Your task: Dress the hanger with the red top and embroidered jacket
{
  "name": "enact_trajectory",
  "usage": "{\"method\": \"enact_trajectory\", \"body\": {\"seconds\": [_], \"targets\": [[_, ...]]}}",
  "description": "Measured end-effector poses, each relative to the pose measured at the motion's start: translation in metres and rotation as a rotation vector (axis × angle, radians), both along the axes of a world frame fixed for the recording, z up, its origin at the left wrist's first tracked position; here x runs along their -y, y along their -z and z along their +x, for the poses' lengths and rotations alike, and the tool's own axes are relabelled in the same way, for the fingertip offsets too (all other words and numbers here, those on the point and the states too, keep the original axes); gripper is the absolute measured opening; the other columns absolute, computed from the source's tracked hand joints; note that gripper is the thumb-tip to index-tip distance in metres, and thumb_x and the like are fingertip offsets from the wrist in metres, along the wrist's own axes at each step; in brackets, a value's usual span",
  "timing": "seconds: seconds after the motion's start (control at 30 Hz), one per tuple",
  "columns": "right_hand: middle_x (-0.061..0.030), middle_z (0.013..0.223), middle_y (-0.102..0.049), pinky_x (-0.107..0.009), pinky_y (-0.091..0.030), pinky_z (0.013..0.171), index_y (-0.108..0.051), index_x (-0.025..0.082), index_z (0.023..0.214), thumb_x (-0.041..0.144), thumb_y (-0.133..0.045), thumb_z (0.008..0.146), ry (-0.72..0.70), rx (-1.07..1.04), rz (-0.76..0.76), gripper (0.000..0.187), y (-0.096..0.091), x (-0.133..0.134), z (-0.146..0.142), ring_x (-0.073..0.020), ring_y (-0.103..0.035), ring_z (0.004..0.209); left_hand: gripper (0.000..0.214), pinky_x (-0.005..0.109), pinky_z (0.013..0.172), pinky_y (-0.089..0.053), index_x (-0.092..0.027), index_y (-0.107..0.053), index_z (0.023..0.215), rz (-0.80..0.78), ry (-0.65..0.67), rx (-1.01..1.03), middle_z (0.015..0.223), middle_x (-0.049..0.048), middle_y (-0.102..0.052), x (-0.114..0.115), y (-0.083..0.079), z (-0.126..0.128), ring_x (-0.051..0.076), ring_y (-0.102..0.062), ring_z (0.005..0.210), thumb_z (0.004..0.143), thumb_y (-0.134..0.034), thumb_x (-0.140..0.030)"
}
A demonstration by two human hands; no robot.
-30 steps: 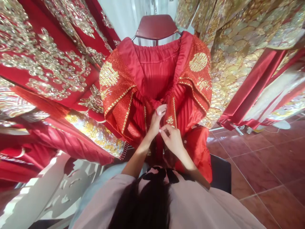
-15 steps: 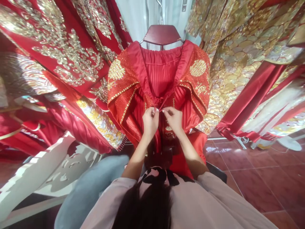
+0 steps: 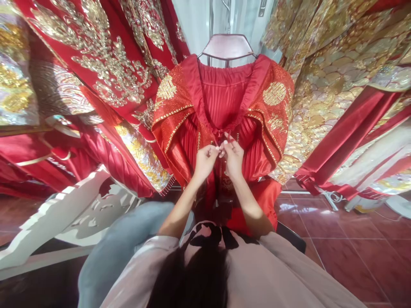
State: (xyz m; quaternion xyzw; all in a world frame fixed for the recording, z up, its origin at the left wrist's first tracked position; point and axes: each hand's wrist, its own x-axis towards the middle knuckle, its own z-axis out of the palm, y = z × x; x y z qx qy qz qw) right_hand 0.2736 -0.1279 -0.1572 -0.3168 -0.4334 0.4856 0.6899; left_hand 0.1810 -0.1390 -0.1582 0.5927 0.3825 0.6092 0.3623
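A red garment [image 3: 224, 100] with a gathered neckline, gold emblems and gold-beaded edging faces me on a hanger [image 3: 227, 46]. Just below the neckline, my left hand [image 3: 206, 161] pinches a thin red drawstring, mostly hidden by the fingers. My right hand [image 3: 233, 158] meets it there, thumb and finger closed on the same drawstring while another finger points up toward the collar. The fingertips of both hands touch or nearly touch. A small red knot or bow [image 3: 220, 133] shows at the collar's front, above the fingers.
Red cloth with silvery beadwork [image 3: 118, 77] hangs at the left, gold sequined cloth [image 3: 340, 98] at the right. A white cut-out panel [image 3: 61, 214] stands by my grey-blue-clad leg [image 3: 122, 239]. Red tiles [image 3: 356, 252] cover the floor. A metal pole [image 3: 211, 25] rises behind the hanger.
My hands have come together; the right one has turned, raising a finger toward the collar. The drawstring that ran visibly between them is now mostly covered. The view has shifted slightly left.
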Motion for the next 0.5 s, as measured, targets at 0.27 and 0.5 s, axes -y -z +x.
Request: {"method": "enact_trajectory", "body": {"seconds": [0.27,0.5], "targets": [[-0.0007,0.063,-0.064,-0.025,-0.050,0.057,-0.065,0.018,0.087,0.043,-0.052,0.084,0.389,0.414,0.202,0.029,-0.026,-0.013,0.041,-0.0122,-0.060,0.055,0.029,0.022,0.046,-0.023,-0.014,-0.056,0.056,0.101,-0.021,-0.237,0.050,-0.0038,-0.042,-0.012,-0.055,-0.031,0.007,-0.031,0.046,0.072,-0.068,-0.036],[0.0008,0.057,-0.058,-0.020,-0.045,0.044,-0.060,0.018,0.077,0.043,-0.056,0.084,0.294,0.177,0.335,0.026,-0.102,-0.061,0.111,-0.0083,-0.055,0.047,0.025,0.025,0.049,-0.027,-0.017,-0.058,0.056,0.366,-0.196,-0.412,0.052,-0.0021,-0.049,-0.032,-0.143,-0.083,0.008,-0.035,0.050,0.070,-0.072,-0.033]]}}
